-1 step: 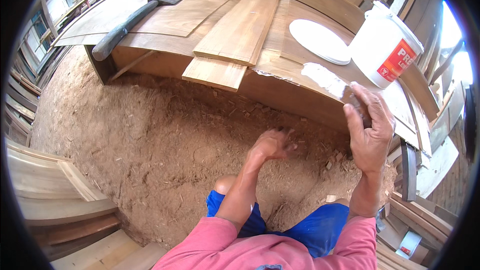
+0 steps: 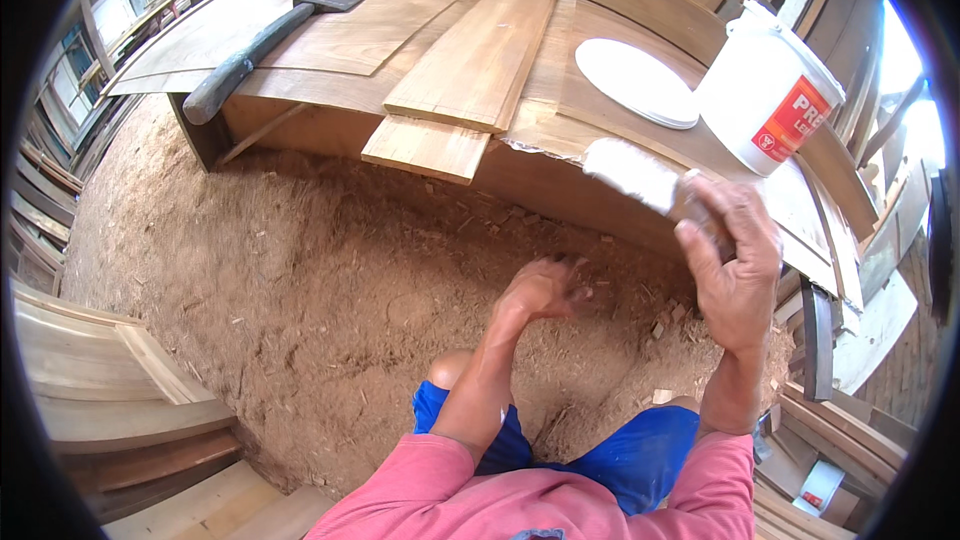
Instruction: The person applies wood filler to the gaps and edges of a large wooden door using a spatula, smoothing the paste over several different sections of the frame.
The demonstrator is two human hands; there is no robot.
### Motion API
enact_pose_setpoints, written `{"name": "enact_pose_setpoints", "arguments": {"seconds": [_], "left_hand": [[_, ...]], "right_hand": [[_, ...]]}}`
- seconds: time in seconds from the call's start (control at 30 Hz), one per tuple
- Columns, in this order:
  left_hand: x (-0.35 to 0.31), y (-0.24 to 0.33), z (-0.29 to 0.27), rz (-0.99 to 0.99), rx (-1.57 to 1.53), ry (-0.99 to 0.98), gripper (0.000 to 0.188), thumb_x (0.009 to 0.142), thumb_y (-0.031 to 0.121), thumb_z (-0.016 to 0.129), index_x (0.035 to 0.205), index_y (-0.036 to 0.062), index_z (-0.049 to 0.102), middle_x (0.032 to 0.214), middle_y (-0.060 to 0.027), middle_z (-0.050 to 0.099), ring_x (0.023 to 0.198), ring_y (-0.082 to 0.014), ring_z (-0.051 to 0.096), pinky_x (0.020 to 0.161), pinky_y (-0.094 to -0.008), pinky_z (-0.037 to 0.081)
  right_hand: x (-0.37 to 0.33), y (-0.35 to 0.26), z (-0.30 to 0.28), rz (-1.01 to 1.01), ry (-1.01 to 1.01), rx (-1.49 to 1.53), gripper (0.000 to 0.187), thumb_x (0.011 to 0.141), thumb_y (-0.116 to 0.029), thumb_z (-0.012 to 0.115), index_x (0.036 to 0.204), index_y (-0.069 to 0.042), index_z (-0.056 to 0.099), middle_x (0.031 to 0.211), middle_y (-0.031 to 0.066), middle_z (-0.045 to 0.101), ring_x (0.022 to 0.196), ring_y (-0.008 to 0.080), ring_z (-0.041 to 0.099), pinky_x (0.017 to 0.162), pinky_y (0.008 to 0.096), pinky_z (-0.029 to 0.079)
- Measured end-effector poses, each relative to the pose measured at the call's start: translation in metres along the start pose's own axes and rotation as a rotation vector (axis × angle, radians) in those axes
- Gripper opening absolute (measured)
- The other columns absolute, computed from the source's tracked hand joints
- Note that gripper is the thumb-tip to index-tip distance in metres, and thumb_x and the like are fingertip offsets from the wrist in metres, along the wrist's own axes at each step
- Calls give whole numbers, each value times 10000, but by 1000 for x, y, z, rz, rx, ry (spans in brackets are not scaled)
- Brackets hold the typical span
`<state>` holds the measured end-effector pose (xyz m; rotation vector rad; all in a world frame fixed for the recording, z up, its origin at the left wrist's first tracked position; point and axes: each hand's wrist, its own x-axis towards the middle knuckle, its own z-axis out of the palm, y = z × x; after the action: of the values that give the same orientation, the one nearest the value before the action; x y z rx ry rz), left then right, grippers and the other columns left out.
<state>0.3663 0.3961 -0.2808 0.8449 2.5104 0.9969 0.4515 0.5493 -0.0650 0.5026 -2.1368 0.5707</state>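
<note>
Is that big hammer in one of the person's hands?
No, the hammer lies on the wooden panel, well apart from both the left hand and the right hand.

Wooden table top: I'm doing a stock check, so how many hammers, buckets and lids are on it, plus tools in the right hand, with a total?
Hammer: 1
Bucket: 1
Lid: 1
White-coated tool in the right hand: 1
Total: 4
</note>
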Motion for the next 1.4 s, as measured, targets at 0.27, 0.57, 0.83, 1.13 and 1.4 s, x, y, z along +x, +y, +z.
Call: {"name": "enact_pose_setpoints", "arguments": {"seconds": [0.27,0.57,0.83,1.13,1.4], "left_hand": [[1,-9,12,63,54,94,616,908,402,650,1423,106,484,1296,-246,607,1176,-438,580,1022,-493,455],[2,-4,9,52,37,51,633,905,399,667,1432,105,478,1183,-249,656,1144,-417,605,986,-492,475],[1,7,9,52,56,55,628,907,396,672,1436,117,481,1097,-231,686,1118,-407,618,978,-485,479],[4,2,16,80,75,62,631,907,417,663,1433,120,478,1235,-229,635,1182,-412,580,999,-486,468],[5,5,15,12,89,1,631,911,411,659,1439,120,472,1167,-216,669,1145,-406,604,982,-493,477]], "right_hand": [[-10,-5,-18,71,-337,49,269,854,-166,727,1046,20,699,869,143,628,742,299,580,776,362,461],[-1,12,-25,-97,-275,-140,128,859,-75,690,972,-17,672,806,124,657,738,325,583,710,413,451],[9,26,-22,-33,-234,-282,108,867,-77,694,929,8,668,818,146,639,764,328,590,715,412,472],[14,24,-14,-98,-221,-198,102,867,-54,693,932,22,675,766,150,623,743,321,582,684,399,458],[3,37,-34,-60,-280,-239,133,887,-97,685,962,13,692,860,171,687,796,316,635,731,423,496]]}}
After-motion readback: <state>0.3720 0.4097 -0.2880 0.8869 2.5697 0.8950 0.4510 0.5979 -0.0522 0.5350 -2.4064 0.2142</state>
